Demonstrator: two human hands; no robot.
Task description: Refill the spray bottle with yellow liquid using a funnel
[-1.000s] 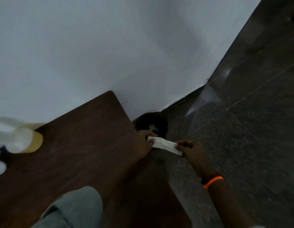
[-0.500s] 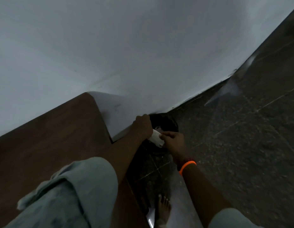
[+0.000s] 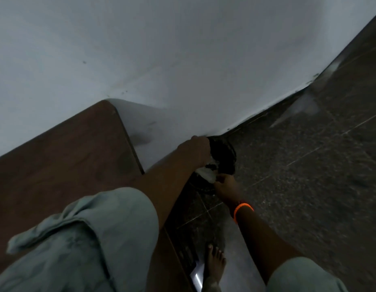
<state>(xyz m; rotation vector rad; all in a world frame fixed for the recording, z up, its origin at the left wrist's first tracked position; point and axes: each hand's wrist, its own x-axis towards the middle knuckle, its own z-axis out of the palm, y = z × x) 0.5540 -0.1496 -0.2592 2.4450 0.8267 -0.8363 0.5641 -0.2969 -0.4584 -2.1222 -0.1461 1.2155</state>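
Both my hands reach down past the table's right edge toward a black bin on the floor by the wall. My left hand and my right hand, which wears an orange wristband, together grip a crumpled white tissue over the bin's rim. No spray bottle, funnel or yellow liquid appears in this view.
A dark brown wooden table fills the left side, its corner against the white wall. Dark speckled floor tiles spread to the right. My bare foot stands on the floor below the bin.
The view has swung right and down, so the bottle with yellow liquid left the frame. My hands carried the tissue from beside the table down to the bin and bunched it up.
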